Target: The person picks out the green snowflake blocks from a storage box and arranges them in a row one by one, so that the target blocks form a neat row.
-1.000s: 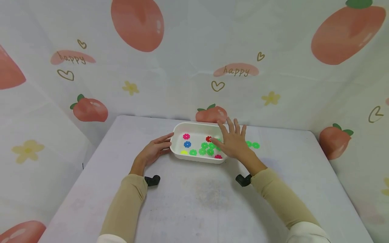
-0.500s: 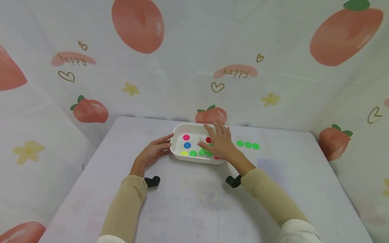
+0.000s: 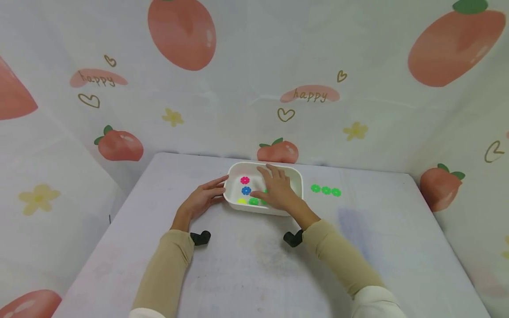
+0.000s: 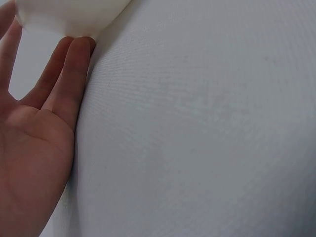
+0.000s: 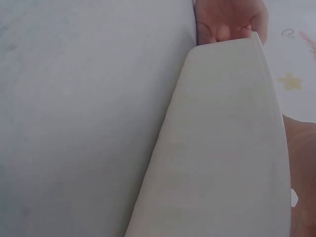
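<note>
A white rectangular plastic tray [image 3: 301, 187] stands near the table's back edge. In the head view, pink [image 3: 245, 180], blue [image 3: 246, 190], yellow [image 3: 242, 201] and green [image 3: 253, 201] flower-shaped plastic discs lie at its left. My left hand [image 3: 199, 201] touches the tray's left end with fingers extended; the left wrist view shows these fingertips against the tray wall [image 4: 74, 17]. Over the inside of the tray is my right hand [image 3: 278, 192], fingers spread, covering part of the discs. In the right wrist view the outer tray wall [image 5: 222, 138] hides most of it.
Three green discs [image 3: 326, 190] lie in a row on the table right of the tray. A white cloth [image 3: 246, 265] covers the table, and a printed fabric backdrop [image 3: 222, 97] rises behind it. Black wrist mounts [image 3: 293, 238] stick out under the sleeves.
My right hand has moved left and lower, from the tray's right end to its middle. The third green disc at right now shows, while the red discs are hidden. My left hand keeps its place.
</note>
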Demonstrator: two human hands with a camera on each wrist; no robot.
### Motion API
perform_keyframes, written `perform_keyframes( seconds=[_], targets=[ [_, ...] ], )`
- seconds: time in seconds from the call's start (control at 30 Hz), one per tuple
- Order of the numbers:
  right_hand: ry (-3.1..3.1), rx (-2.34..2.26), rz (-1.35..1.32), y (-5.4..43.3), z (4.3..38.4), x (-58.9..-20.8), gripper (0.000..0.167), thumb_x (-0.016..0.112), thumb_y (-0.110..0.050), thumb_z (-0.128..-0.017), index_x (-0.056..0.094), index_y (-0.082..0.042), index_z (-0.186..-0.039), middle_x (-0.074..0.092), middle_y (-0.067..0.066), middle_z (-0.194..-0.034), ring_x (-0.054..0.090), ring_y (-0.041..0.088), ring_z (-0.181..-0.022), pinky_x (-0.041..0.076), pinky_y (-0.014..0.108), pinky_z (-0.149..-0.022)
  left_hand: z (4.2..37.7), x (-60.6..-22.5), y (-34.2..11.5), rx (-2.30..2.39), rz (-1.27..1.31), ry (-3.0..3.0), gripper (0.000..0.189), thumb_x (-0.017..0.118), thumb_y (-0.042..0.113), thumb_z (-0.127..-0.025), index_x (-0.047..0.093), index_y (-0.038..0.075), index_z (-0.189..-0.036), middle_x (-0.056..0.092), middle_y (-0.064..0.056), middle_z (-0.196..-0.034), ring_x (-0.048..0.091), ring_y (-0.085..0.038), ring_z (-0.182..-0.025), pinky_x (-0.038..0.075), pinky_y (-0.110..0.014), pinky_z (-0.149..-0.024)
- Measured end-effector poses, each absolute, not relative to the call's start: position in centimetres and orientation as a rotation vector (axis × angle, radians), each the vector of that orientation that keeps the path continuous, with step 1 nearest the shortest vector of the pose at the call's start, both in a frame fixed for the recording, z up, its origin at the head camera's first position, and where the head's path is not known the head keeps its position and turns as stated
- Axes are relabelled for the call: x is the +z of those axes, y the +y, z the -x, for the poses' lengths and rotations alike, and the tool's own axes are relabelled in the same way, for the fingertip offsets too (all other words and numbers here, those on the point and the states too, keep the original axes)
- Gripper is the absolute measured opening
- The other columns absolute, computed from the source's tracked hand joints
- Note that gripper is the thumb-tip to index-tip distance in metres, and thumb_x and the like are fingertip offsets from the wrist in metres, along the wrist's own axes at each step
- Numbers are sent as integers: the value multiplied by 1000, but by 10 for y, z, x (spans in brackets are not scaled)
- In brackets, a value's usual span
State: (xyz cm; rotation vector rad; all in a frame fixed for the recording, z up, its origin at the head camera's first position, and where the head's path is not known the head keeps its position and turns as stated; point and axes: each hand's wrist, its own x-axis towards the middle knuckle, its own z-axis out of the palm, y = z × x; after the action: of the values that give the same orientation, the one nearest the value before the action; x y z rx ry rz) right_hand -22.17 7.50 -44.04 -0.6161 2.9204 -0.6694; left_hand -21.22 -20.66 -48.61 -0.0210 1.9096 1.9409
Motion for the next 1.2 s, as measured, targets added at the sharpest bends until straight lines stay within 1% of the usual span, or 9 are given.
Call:
perform_keyframes(
  seconds=[0.13,0.27,0.43,0.6,0.8,1.0,1.2],
  targets=[
    [2882,-707,601,68,223,-443,90,74,-55,-88,30,-22,-160,31,14,-163,27,38,-149,36,64,-117,212,-486,-206,1938,25,1909,55,60,19,-103,45,24,-155,41,-7,-162,47,-25,-143,39,-46,-123],
    [2840,-734,572,64,225,-445,88,76,-52,-87,33,-23,-159,38,13,-158,32,36,-146,40,62,-115,211,-486,-206,1934,14,1914,55,60,20,-103,44,24,-156,41,-9,-163,46,-26,-144,39,-47,-123],
    [2799,-737,532,61,229,-446,84,78,-48,-87,37,-23,-157,42,13,-155,35,35,-143,40,61,-114,211,-485,-206,1929,14,1919,56,60,20,-103,44,24,-156,42,-10,-161,48,-25,-141,40,-46,-122],
    [2762,-781,513,56,235,-450,79,81,-43,-85,45,-23,-152,48,12,-150,39,34,-140,42,60,-113,211,-485,-206,1936,17,1920,55,61,20,-102,45,24,-155,43,-10,-160,50,-23,-139,40,-47,-122],
    [2721,-824,474,53,238,-461,69,86,-38,-80,58,-21,-141,60,7,-135,46,29,-129,43,54,-111,210,-485,-204,1942,8,1909,57,63,21,-101,45,23,-155,42,-12,-161,52,-21,-137,39,-47,-122],
    [2718,-818,501,56,237,-463,55,88,-35,-78,68,-18,-126,62,6,-126,46,28,-122,41,52,-110,210,-485,-204,1946,13,1913,57,63,20,-101,45,23,-155,44,-13,-158,55,-17,-132,41,-46,-121],
    [2717,-799,513,61,238,-464,42,88,-33,-76,73,-19,-113,61,5,-120,46,29,-118,42,52,-105,211,-485,-204,1956,4,1908,56,61,18,-102,45,22,-155,45,-13,-158,56,-16,-131,41,-45,-121]
  ],
)
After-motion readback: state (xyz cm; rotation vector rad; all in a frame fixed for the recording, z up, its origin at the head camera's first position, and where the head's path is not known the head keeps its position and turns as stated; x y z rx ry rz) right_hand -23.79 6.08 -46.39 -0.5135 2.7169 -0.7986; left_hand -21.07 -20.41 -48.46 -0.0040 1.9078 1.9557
